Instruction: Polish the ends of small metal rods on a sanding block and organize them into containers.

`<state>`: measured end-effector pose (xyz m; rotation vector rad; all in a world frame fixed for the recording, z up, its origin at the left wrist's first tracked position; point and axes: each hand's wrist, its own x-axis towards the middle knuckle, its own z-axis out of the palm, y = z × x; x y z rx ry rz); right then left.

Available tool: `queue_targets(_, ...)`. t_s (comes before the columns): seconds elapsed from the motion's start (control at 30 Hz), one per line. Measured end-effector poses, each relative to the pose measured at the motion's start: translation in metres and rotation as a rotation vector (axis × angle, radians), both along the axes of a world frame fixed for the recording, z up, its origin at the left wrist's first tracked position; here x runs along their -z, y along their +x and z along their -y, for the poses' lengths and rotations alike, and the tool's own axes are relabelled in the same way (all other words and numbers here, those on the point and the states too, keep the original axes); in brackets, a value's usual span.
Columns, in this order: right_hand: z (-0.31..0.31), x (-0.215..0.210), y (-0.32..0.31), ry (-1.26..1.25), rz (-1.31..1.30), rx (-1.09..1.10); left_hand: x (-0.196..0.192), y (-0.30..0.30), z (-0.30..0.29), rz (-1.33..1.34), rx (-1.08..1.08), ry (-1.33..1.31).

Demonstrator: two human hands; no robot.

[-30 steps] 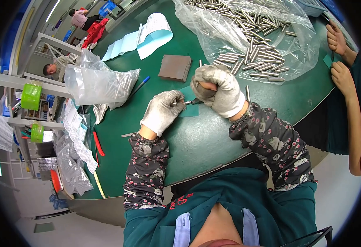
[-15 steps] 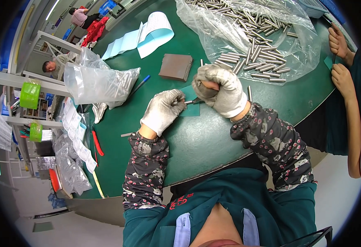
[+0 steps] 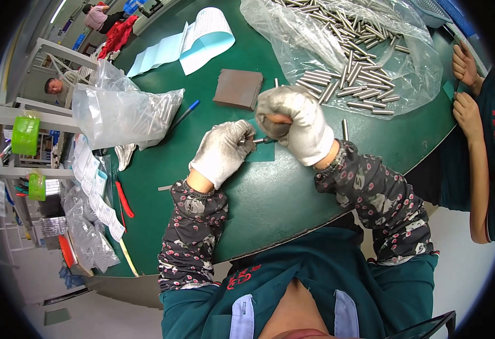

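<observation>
My left hand (image 3: 221,151), in a whitish work glove, pinches a short steel pin (image 3: 245,141) over a small green sheet (image 3: 264,154) on the table. My right hand (image 3: 303,124), gloved as well, is closed around a hand tool whose handle is mostly hidden in the fist. The tool's dark tip (image 3: 268,139) points left and meets the pin's end or lies right beside it; I cannot tell which. Just beyond the hands sits a brown rectangular block (image 3: 238,88). One loose pin (image 3: 345,129) lies near my right wrist, and another (image 3: 276,83) beyond that hand.
Many steel pins (image 3: 366,85) lie on an opened clear plastic bag (image 3: 281,51) at the far right. A filled bag (image 3: 98,116), blue pen (image 3: 185,113), paper sheets (image 3: 207,39) and red-handled tool (image 3: 124,200) are on the left. A co-worker's hands (image 3: 469,113) are at the right edge.
The whole view has shifted slightly, so things at the left appear further left. Both hands keep nearly the same place and hold, with the tool tip still by the pin.
</observation>
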<state>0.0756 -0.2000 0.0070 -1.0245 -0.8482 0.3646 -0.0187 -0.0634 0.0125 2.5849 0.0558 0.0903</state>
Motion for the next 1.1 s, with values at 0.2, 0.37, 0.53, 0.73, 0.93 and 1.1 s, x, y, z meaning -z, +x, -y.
queue_targets(0.2,-0.003,-0.010,-0.009,-0.024,-0.078,-0.040,0.005,-0.002,-0.006,0.033,-0.003,-0.063)
queue_targets(0.37,0.010,0.004,0.003,0.148,-0.469,-0.270,0.002,-0.003,0.001,0.086,-0.004,-0.034)
queue_targets(0.53,0.009,0.002,-0.003,0.097,-0.393,-0.154,0.000,-0.004,0.000,0.098,0.029,0.019)
queue_targets(0.73,0.011,0.004,-0.001,0.165,-0.380,-0.124,0.005,-0.001,-0.002,0.179,0.067,0.023)
queue_targets(0.93,0.012,0.002,-0.001,0.133,-0.388,-0.137,0.004,0.000,-0.002,0.148,0.056,0.008)
queue_targets(1.1,0.010,0.007,0.000,0.195,-0.489,-0.241,0.003,-0.001,-0.002,0.142,0.053,-0.019)
